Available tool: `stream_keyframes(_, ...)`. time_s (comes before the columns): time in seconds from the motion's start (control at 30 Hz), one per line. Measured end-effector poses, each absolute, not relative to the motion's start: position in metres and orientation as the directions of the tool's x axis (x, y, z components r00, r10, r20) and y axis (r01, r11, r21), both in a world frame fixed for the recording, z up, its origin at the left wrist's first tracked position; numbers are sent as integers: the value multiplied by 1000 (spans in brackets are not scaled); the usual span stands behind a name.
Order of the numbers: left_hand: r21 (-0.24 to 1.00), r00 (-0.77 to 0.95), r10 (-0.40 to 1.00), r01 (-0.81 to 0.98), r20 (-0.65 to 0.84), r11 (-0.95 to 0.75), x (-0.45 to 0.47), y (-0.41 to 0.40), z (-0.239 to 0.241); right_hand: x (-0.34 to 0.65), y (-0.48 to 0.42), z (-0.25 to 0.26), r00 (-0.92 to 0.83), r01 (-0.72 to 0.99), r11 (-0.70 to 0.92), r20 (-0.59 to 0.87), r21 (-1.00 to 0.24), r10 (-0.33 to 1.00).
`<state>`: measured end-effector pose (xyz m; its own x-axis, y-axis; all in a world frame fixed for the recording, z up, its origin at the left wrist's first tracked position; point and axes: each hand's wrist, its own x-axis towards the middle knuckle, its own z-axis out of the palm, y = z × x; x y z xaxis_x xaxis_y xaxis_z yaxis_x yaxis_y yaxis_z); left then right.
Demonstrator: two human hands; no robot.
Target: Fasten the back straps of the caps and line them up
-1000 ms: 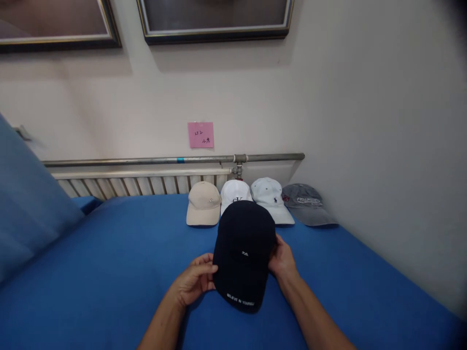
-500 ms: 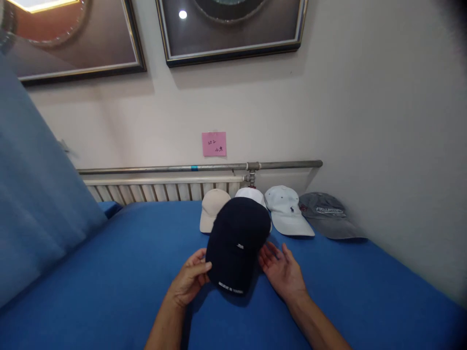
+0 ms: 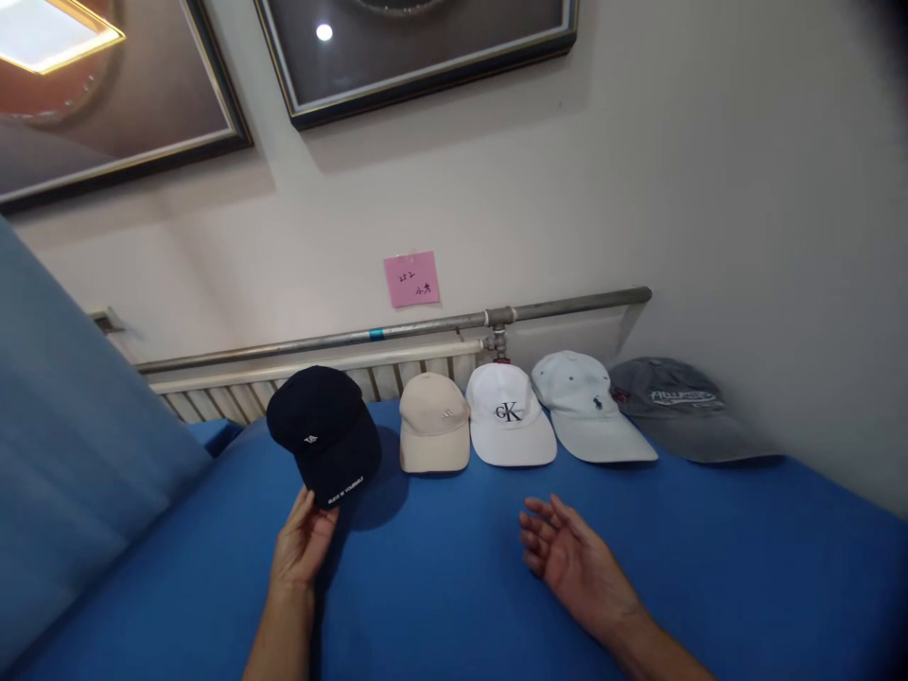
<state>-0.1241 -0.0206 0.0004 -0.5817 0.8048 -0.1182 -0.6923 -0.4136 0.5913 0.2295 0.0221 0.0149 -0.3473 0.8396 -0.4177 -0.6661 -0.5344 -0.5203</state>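
My left hand [image 3: 302,544] holds a dark navy cap [image 3: 323,432] by the brim, raised above the blue surface [image 3: 440,586] at the left end of a row of caps. To its right lie a beige cap [image 3: 433,434], a white cap with black letters [image 3: 509,426], a pale cap with a small logo [image 3: 588,407] and a grey cap [image 3: 681,407]. My right hand [image 3: 571,558] hovers palm up with fingers spread, holding nothing, in front of the white cap.
A metal pipe [image 3: 397,328] and a slatted radiator [image 3: 312,374] run along the wall behind the caps. A pink note [image 3: 410,278] is stuck on the wall. Framed pictures [image 3: 418,47] hang above. Blue fabric [image 3: 63,454] rises at the left.
My left hand has carried the navy cap from the middle to the left end of the row. My right hand let go of it and now hangs open.
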Motion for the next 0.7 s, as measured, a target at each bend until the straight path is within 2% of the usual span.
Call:
stream_keyframes(0.37, 610, -542, 827, -708, -146, -357, -144, 54, -13, 228, 23, 5, -392, -607, -554, -391, -570, 833)
stream_keyframes(0.7, 728, -531, 802, -659, -273, -188, -158, 81, -11, 226, 17, -2, -413, -486, -521, -341, -701, 844)
